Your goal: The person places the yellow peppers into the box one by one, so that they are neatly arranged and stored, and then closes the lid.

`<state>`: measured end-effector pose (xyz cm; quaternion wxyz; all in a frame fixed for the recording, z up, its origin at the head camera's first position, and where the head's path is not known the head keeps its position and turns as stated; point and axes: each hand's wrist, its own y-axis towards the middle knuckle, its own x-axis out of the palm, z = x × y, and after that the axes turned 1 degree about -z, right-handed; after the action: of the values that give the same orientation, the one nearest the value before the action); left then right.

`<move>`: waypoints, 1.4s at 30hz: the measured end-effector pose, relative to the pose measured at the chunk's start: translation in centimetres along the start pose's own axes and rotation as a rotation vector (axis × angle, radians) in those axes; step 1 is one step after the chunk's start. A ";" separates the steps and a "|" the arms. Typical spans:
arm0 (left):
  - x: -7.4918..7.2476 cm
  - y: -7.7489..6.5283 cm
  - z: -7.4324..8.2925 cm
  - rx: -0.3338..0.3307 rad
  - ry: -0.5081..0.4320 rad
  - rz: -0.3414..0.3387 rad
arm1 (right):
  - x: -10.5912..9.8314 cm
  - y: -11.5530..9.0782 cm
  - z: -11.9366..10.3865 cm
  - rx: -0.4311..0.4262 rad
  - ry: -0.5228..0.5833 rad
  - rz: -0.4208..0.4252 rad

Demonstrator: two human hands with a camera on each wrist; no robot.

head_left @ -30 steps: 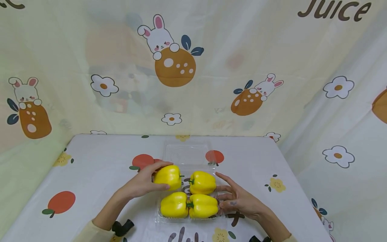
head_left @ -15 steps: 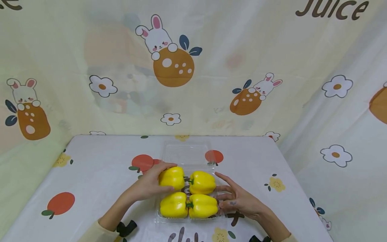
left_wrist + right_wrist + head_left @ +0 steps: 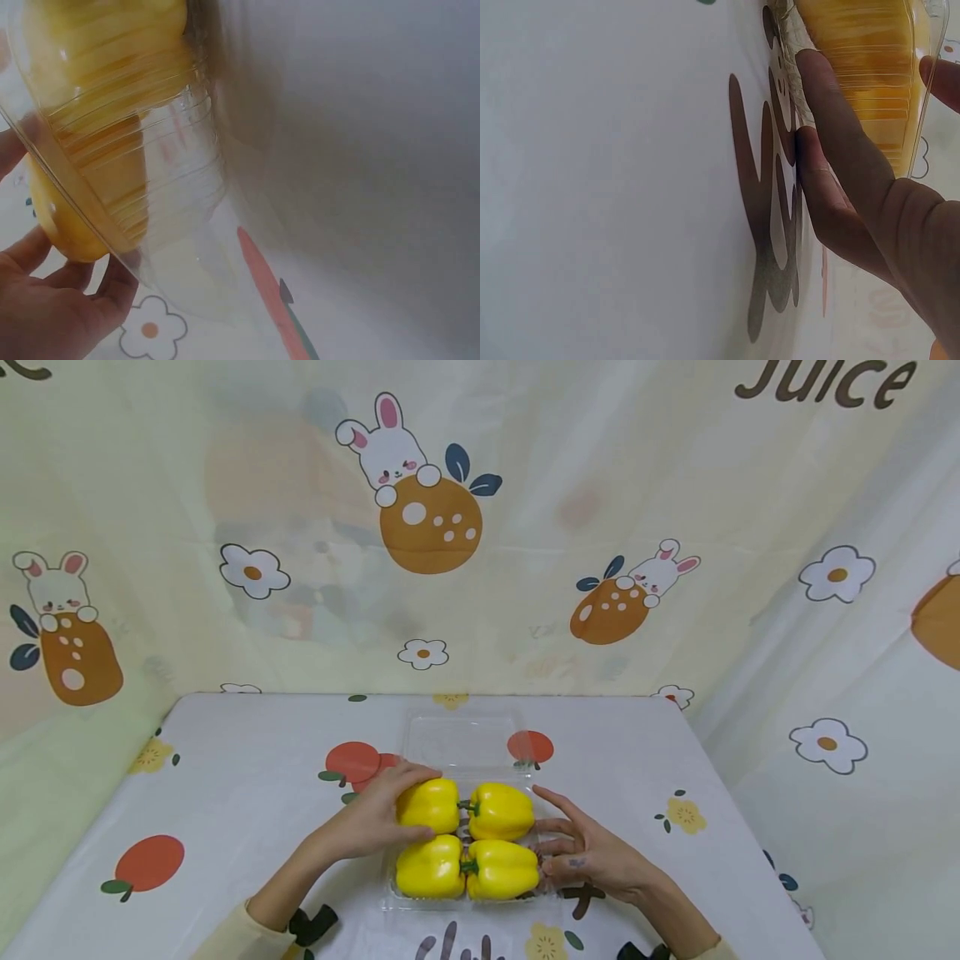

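Several yellow bell peppers lie in two rows in a clear plastic clamshell box [image 3: 390, 893], whose lid [image 3: 463, 743] is folded back. My left hand [image 3: 367, 818] holds the back-left bell pepper [image 3: 429, 806], fingers behind it and thumb in front; the left wrist view shows this pepper [image 3: 71, 225] past the box's clear wall. My right hand [image 3: 596, 856] holds the right side of the box, fingers against its ribbed wall in the right wrist view. The back-right pepper [image 3: 502, 812], front-left pepper [image 3: 430, 867] and front-right pepper [image 3: 502, 870] sit in the box.
A white cloth printed with fruit and flowers covers the table [image 3: 247, 793]. Patterned curtains [image 3: 525, 527] stand behind and at the sides. Black wrist straps [image 3: 313, 927] show by both sleeves.
My left hand has moved slightly right and down, bringing the back-left bell pepper into its place, its stem now close to the neighbour's. My right hand has stayed at the box.
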<state>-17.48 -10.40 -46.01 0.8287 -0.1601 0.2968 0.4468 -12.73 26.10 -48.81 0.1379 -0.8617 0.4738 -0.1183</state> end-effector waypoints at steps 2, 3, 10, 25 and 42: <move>0.0 0.0 0.0 0.005 0.006 -0.004 | 0.0 0.0 0.1 0.002 0.006 0.003; 0.0 0.0 0.0 0.007 0.010 -0.005 | -0.1 0.1 0.1 0.003 0.007 0.005; 0.0 -0.1 0.0 0.017 0.036 -0.012 | 0.0 0.2 0.2 0.012 0.009 0.014; 0.2 0.0 0.0 0.000 0.076 -0.010 | 0.0 0.2 0.1 0.016 0.012 0.022; 0.1 0.8 -0.2 -0.005 0.142 -0.041 | 0.0 0.0 0.0 0.018 0.008 0.019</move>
<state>-18.13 -10.01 -46.22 0.8140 -0.1996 0.3504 0.4180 -12.76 26.08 -48.79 0.1447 -0.8553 0.4816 -0.1247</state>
